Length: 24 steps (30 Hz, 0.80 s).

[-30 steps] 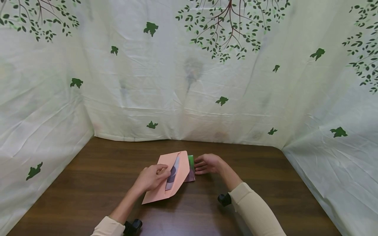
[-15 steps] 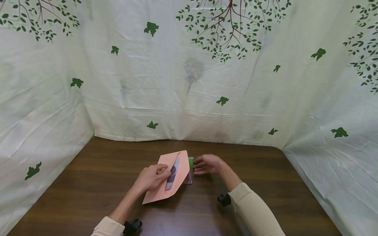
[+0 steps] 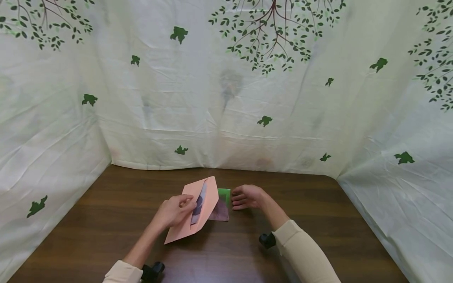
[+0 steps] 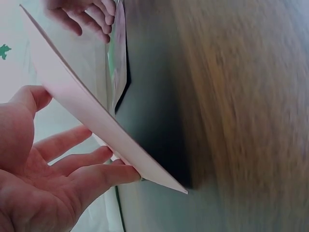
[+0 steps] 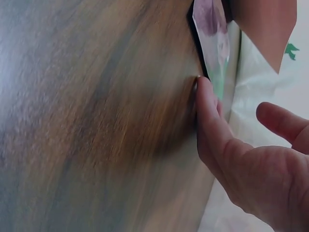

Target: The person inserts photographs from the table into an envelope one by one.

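Note:
A pink envelope (image 3: pixel 210 198) is held tilted above the table by my left hand (image 3: pixel 175 211). In the left wrist view, the thumb is on one face and the fingers on the other. Through the envelope's opening shows a pale purple printed paper (image 3: pixel 199 205). Partly hidden behind the envelope, a green and purple card (image 3: pixel 221 212) lies on the table. My right hand (image 3: pixel 246 197) rests at the card's right side, fingers loosely extended and fingertips at its green edge. The right wrist view shows the thumb apart and nothing gripped; whether the fingertips touch the card is unclear.
The dark brown wooden table (image 3: pixel 301 196) spreads around both hands. A white curtain (image 3: pixel 159 118) printed with leaves and branches hangs along its back and sides. Black wrist cameras (image 3: pixel 267 240) sit by the beige sleeves (image 3: pixel 301 247).
My left hand and the envelope have shifted slightly left, so more of the card shows. The card slid a little left and nearer at first. My right hand moved slightly left.

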Each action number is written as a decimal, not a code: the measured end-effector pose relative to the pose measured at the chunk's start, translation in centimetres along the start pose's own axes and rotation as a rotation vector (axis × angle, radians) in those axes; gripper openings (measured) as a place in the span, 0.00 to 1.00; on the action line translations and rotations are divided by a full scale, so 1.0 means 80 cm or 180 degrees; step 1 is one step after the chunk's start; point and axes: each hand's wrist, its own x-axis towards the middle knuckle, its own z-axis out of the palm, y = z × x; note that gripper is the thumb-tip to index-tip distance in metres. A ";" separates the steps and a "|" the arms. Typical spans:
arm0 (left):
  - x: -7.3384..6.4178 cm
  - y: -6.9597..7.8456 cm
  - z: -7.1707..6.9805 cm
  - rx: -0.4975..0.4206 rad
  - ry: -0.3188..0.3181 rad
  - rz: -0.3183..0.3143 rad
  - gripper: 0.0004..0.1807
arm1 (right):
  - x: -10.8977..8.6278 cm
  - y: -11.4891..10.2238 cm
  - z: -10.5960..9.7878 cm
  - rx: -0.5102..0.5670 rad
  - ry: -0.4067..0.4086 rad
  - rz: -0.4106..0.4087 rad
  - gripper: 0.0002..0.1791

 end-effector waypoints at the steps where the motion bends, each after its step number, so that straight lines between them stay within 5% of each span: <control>1: 0.000 -0.002 -0.002 -0.0011 -0.0004 -0.0019 0.25 | 0.000 0.000 0.001 0.0010 0.0019 -0.0006 0.27; 24: -0.002 -0.028 -0.027 0.0066 -0.0029 -0.0185 0.28 | -0.002 0.001 0.020 0.0313 0.0247 -0.0127 0.28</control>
